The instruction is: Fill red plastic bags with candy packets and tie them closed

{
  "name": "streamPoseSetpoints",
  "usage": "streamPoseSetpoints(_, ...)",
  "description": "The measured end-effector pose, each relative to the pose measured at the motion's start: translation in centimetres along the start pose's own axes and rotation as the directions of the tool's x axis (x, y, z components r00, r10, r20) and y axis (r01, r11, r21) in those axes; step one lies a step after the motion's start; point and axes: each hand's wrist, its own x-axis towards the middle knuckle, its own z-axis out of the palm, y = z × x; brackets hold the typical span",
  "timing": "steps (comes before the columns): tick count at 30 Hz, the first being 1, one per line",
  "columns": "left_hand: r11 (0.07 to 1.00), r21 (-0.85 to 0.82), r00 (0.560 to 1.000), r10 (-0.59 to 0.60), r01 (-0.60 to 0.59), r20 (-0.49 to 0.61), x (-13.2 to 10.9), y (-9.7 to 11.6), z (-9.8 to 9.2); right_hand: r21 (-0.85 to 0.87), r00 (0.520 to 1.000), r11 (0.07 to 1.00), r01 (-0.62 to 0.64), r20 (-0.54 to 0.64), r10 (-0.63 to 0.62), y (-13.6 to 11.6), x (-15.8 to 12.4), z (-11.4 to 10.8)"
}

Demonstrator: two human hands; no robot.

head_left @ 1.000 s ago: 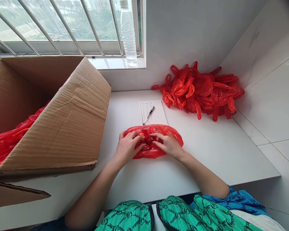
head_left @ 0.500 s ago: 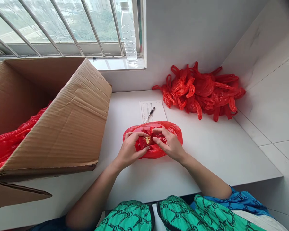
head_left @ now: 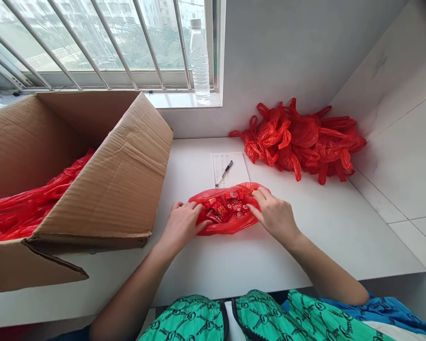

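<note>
A red plastic bag (head_left: 230, 230) lies on the white counter before me, its mouth spread wide. Inside it are several small red wrapped packets (head_left: 218, 210) with gold and white print, which look like candies. My left hand (head_left: 184, 221) grips the left edge of the bag's mouth, thumb inside and fingers over the rim. At the opposite edge, my right hand (head_left: 275, 213) pinches the bag's rim between thumb and fingers.
Behind the bag lies a written sheet of paper (head_left: 238, 170) with a pen (head_left: 224, 173) on it. Knotted red bags (head_left: 305, 137) are heaped at the back right. A large cardboard box (head_left: 110, 184) holding red plastic stands left. A water bottle (head_left: 199, 66) is on the windowsill.
Both hands have left the packets in the middle and moved apart to the bag's two side edges. The packets now lie loose in the bag. The camera view has shifted slightly.
</note>
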Motion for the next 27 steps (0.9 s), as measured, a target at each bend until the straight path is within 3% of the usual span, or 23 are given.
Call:
streamPoseSetpoints(3,0.999,0.037,0.996,-0.011,0.008,0.084,-0.1,0.4,0.2,-0.137,0.992,0.989,-0.050,0.108,0.065,-0.1,0.1,0.6)
streamPoseSetpoints(6,1.000,-0.001,0.989,0.000,0.000,0.146,-0.2,0.3,-0.6,-0.134,0.986,0.990,-0.034,0.156,0.055,0.3,0.4,0.1)
streamPoseSetpoints(9,0.987,-0.160,0.999,-0.016,0.021,0.030,-0.4,0.1,-2.8,0.164,0.995,0.986,0.019,0.097,-0.035,1.4,0.7,-2.0)
streamPoseSetpoints(11,0.934,-0.355,0.988,-0.084,0.032,-0.132,-0.5,0.3,-4.7,0.423,0.999,0.906,0.028,-0.027,-0.019,2.3,1.1,-4.0)
streamPoseSetpoints(13,0.830,-0.558,0.934,-0.198,-0.003,-0.298,-0.3,0.8,-6.8,0.588,0.982,0.807,0.059,-0.178,0.058,3.0,1.9,-6.0)
streamPoseSetpoints(15,0.676,-0.735,0.860,-0.351,-0.042,-0.371,0.4,1.4,-8.6,0.674,0.943,0.727,0.133,-0.312,0.117,3.2,3.0,-7.5)
streamPoseSetpoints(17,0.491,-0.869,0.817,-0.476,-0.060,-0.326,1.3,1.7,-10.2,0.763,0.917,0.611,0.210,-0.371,0.148,2.9,4.2,-8.4)
streamPoseSetpoints(19,0.370,-0.926,0.799,-0.535,-0.072,-0.275,2.2,1.6,-11.6,0.868,0.910,0.420,0.266,-0.370,0.189,2.3,5.4,-8.7)
streamPoseSetpoints(20,0.391,-0.917,0.789,-0.538,-0.079,-0.297,2.6,1.3,-12.2,0.910,0.911,0.305,0.282,-0.354,0.213,2.1,5.9,-8.8)
streamPoseSetpoints(22,0.573,-0.818,0.759,-0.515,-0.041,-0.399,3.1,0.5,-13.5,0.951,0.919,0.102,0.291,-0.308,0.247,1.7,6.6,-8.7)
streamPoseSetpoints(24,0.726,-0.686,0.763,-0.472,0.052,-0.442,3.5,-0.3,-14.6,0.957,0.930,-0.018,0.290,-0.277,0.243,1.5,6.8,-8.7)
streamPoseSetpoints(25,0.746,-0.661,0.786,-0.456,0.081,-0.419,3.7,-0.6,-15.1,0.956,0.937,-0.048,0.289,-0.272,0.220,1.4,6.8,-8.6)
streamPoseSetpoints(27,0.688,-0.723,0.844,-0.423,0.062,-0.330,4.1,-0.5,-15.7,0.953,0.948,-0.061,0.295,-0.284,0.146,1.1,6.6,-8.7)
